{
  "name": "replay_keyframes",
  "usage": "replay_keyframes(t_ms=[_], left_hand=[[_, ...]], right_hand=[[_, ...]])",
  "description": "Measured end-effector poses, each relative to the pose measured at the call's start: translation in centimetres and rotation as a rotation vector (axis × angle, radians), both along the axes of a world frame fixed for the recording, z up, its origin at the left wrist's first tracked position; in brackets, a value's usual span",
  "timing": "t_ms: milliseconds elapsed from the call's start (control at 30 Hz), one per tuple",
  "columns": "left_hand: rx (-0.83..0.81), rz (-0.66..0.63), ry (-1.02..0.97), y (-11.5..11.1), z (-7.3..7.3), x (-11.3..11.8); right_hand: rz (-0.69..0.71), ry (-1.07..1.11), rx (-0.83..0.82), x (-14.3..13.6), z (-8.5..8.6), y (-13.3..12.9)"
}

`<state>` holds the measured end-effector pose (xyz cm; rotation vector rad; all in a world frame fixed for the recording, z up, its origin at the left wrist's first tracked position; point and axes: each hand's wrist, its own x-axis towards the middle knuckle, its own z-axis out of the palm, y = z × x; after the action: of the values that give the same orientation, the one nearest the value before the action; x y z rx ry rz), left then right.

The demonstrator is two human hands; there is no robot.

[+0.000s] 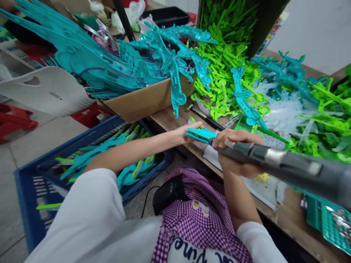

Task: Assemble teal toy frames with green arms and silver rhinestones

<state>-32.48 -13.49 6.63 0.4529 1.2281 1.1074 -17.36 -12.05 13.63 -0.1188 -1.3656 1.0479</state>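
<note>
My left hand [184, 132] is closed on a teal plastic part [201, 136] above the table's near edge. In my right hand [240, 140] is a dark powered screwdriver [285, 162], its body stretching toward the right side of the view. The screwdriver's tip end meets the right end of the teal part; the exact contact is hidden by my fingers. Just beyond my hands, a hammer [204, 116] with a black handle lies on the table. A green tray [287, 145] of small metal pieces sits behind my right hand.
A cardboard box [148, 98] heaped with teal parts [109, 69] stands at the back left. Bright green parts [219, 98] and translucent pieces [290, 113] cover the back right. A blue crate [24, 204] holds teal-and-green pieces at my left. A teal tray [336, 235] sits lower right.
</note>
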Motion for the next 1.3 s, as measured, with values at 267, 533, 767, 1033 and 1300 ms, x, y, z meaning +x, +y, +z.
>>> replay_keyframes(t_ms=[267, 533, 767, 1033, 1300], left_hand=[[-0.169, 0.109, -0.102, 0.3, 0.9, 0.6], [-0.153, 0.187, 0.003, -2.2, -1.4, 0.4], [-0.195, 0.175, 0.037, -3.7, -4.4, 0.2], [-0.188, 0.207, 0.143, -3.3, -5.2, 0.2], [-0.239, 0.127, 0.226, -2.7, -4.6, -0.2]], right_hand=[[-0.092, 0.022, -0.047, 0.3, 0.0, -0.1], [0.043, 0.163, -0.084, 4.4, 1.2, 1.1], [-0.245, 0.166, -0.266, 5.9, 0.0, 2.4], [-0.294, -0.017, -0.432, 8.4, -1.1, 8.3], [-0.392, -0.242, -0.450, 12.0, -4.8, 19.6]])
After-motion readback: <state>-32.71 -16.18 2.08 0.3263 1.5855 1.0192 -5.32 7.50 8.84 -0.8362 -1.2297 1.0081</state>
